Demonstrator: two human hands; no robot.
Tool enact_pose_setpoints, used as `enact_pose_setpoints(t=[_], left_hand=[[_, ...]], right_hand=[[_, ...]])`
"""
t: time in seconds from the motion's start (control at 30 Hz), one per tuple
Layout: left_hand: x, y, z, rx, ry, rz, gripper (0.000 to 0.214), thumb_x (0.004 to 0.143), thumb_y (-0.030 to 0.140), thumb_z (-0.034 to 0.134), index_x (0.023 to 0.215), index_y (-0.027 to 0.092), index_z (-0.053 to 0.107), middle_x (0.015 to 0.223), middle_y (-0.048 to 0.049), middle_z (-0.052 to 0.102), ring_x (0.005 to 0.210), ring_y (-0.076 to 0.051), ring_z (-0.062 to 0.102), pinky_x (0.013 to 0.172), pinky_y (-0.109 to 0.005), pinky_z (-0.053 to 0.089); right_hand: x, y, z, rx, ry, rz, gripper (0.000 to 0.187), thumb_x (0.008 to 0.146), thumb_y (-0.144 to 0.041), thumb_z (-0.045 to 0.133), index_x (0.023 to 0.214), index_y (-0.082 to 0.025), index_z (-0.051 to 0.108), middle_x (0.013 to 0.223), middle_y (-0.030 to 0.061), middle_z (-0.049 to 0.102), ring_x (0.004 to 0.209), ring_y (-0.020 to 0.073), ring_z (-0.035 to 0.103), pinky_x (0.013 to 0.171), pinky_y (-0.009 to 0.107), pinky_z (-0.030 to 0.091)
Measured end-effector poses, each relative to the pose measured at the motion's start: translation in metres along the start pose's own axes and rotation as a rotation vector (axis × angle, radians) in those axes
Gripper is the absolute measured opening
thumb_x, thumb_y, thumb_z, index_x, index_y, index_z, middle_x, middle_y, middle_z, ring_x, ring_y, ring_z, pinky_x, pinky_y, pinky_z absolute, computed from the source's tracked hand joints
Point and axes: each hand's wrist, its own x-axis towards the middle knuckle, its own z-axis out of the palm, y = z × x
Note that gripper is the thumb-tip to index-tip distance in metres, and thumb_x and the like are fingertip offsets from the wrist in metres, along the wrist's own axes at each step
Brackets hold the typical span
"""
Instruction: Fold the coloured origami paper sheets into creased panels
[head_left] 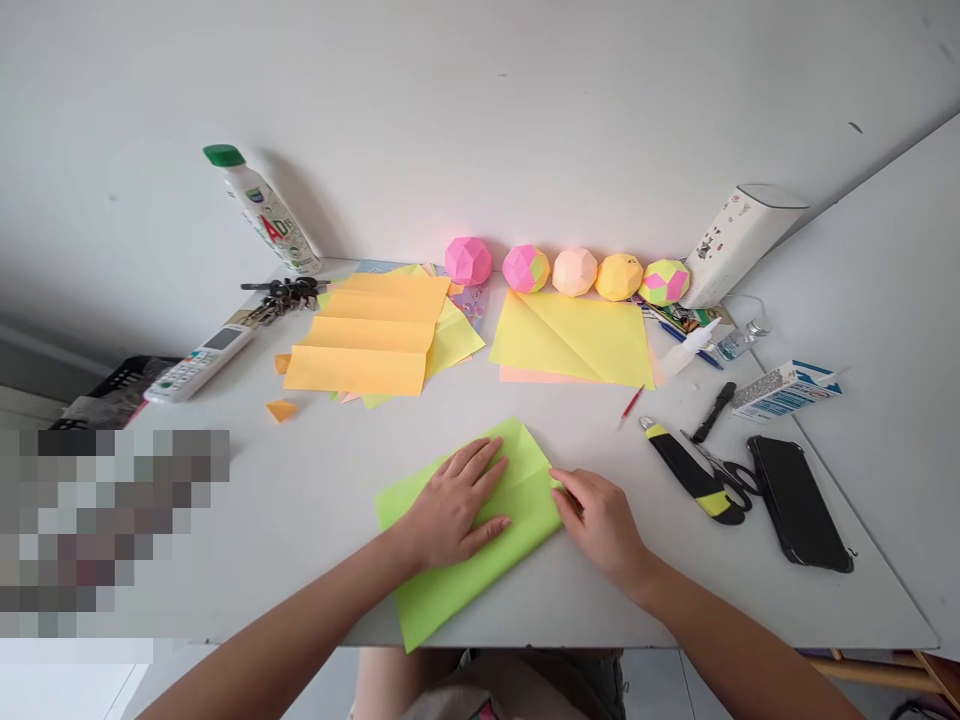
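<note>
A lime-green sheet of paper (450, 585) lies on the white table (315, 500) near the front edge, with folded flaps at its far corner. My left hand (454, 505) rests flat on the sheet, fingers stretched out and pressing it down. My right hand (600, 520) is at the sheet's right corner, fingers curled and pinching the paper's edge.
Orange and yellow creased sheets (367, 340) and a yellow sheet (577, 340) lie further back. Several paper balls (574, 270) line the wall. A phone (799, 500), scissors (724, 470), a cutter (686, 470), a marker, a remote (199, 365), keys and a bottle (266, 215) surround them.
</note>
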Motion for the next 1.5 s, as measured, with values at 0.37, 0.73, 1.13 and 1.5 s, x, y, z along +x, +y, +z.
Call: enact_pose_setpoints(t=[0.37,0.73,1.13,1.5], left_hand=[[0.0,-0.001,-0.004,-0.029,0.03,0.036,0.059,0.089,0.052,0.049,0.126,0.007,0.048,0.15,-0.0242,0.027,0.14,-0.038,0.021,0.107,-0.054,0.034],[0.003,-0.011,-0.003,-0.038,-0.022,0.004,0.071,0.09,0.056,0.046,0.148,0.018,0.027,0.155,-0.0162,0.021,0.133,-0.037,0.03,0.102,-0.053,0.036],[0.002,-0.01,-0.006,0.035,-0.044,0.034,0.072,0.09,0.057,0.045,0.146,0.014,0.032,0.154,-0.018,0.023,0.137,-0.036,0.025,0.105,-0.05,0.033],[0.005,-0.01,-0.008,0.085,-0.055,0.047,0.071,0.09,0.057,0.043,0.144,0.012,0.036,0.153,-0.0087,0.031,0.131,-0.035,0.031,0.103,-0.047,0.034]], right_hand=[[0.001,-0.002,0.005,-0.101,-0.029,-0.089,0.03,0.093,-0.009,0.041,0.11,-0.014,0.065,0.072,0.0035,0.056,0.062,0.0126,0.052,0.052,0.022,0.042],[0.0,-0.003,0.005,-0.144,-0.033,-0.124,0.031,0.092,-0.006,0.041,0.113,-0.014,0.063,0.075,0.0041,0.056,0.065,0.0122,0.051,0.053,0.021,0.043],[0.004,-0.004,0.002,-0.141,-0.042,-0.145,0.031,0.09,-0.003,0.043,0.113,-0.011,0.062,0.074,0.0048,0.055,0.064,0.0122,0.05,0.052,0.021,0.042],[0.003,-0.006,0.002,-0.146,-0.055,-0.121,0.029,0.091,-0.005,0.044,0.111,-0.012,0.063,0.074,0.0048,0.056,0.064,0.0123,0.051,0.053,0.021,0.042]])
